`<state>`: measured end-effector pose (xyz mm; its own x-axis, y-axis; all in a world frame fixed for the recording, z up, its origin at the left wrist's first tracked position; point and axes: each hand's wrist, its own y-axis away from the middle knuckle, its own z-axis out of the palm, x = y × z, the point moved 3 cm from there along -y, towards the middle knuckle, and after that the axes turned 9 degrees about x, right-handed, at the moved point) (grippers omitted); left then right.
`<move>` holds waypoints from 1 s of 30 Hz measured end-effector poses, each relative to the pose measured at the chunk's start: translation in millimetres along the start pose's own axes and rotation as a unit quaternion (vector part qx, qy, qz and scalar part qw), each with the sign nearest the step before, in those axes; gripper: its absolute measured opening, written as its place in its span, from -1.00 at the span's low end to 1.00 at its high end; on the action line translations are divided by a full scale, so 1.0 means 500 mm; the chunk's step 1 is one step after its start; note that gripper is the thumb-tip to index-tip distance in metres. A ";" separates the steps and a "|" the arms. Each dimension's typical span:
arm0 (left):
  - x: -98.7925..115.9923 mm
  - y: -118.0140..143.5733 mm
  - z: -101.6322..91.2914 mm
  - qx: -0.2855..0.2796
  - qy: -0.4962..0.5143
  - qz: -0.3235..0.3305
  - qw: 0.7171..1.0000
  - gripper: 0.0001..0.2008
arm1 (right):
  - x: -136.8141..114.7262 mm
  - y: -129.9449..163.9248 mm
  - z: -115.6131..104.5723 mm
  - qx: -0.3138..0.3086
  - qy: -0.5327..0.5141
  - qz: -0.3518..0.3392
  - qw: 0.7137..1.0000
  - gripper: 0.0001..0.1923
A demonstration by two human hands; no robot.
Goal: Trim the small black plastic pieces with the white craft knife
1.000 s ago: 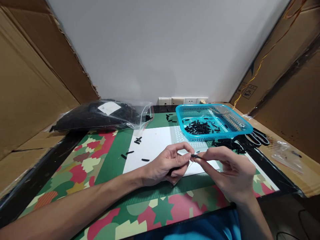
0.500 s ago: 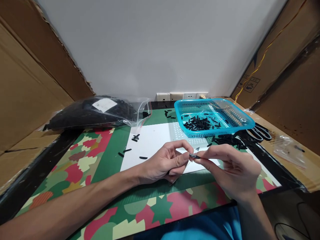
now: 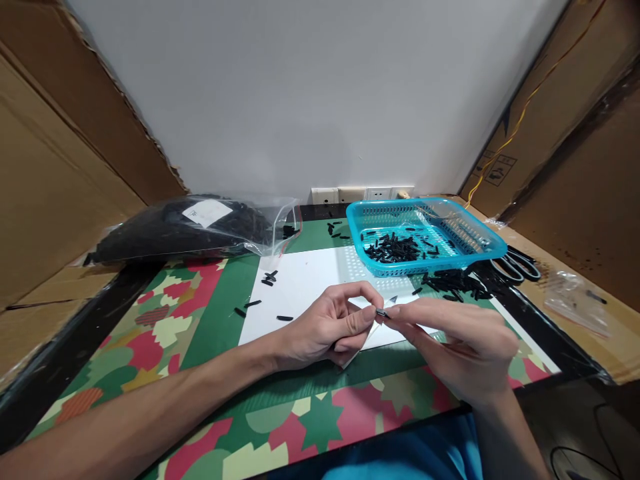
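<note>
Mat: a patterned mat [image 3: 165, 320] is lying under a white sheet [image 3: 305, 287].
Basket: a blue basket [image 3: 425, 233] is sitting beyond the hands, holding black pieces.
Left hand [image 3: 330, 327]: its thumb and forefinger are pinching one end of the small black piece [image 3: 383, 313].
Right hand [image 3: 460, 340]: its fingertips are closing narrowly on the other end.
Axis: the piece is lying roughly left to right between both hands, above the sheet's near edge, equally near each.
</note>
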<state>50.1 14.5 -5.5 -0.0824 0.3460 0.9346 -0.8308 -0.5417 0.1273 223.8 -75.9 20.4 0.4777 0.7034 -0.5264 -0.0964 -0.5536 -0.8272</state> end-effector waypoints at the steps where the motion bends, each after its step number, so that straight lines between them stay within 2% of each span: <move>1: 0.000 0.000 0.000 0.001 0.001 0.001 1.000 -0.72 | 0.000 0.000 0.000 -0.002 -0.004 -0.004 1.000 -0.65; 7: -0.001 0.000 0.001 -0.004 0.002 -0.001 1.000 -0.73 | -0.008 -0.002 0.002 -0.014 0.017 -0.040 0.999 -0.64; 15: -0.001 0.005 -0.002 -0.019 -0.012 -0.011 1.000 -0.76 | -0.011 0.003 0.008 -0.059 0.056 -0.044 0.996 -0.73; 22: 0.000 0.005 -0.001 -0.036 -0.009 -0.009 0.999 -0.77 | -0.010 0.009 0.013 -0.017 0.049 -0.052 0.997 -0.71; 27: 0.006 0.009 0.008 -0.027 0.005 -0.010 1.000 -0.74 | 0.002 0.021 0.006 0.046 -0.019 0.004 0.999 -0.52; 30: 0.005 0.012 0.014 -0.030 0.009 -0.011 0.999 -0.75 | 0.003 0.024 0.002 0.060 -0.045 0.006 0.997 -0.47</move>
<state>48.7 6.9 0.1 -0.0729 0.3711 0.9257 -0.8642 -0.4869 0.1271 222.7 -81.0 9.3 0.3962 0.7369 -0.5476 -0.2079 -0.5089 -0.8353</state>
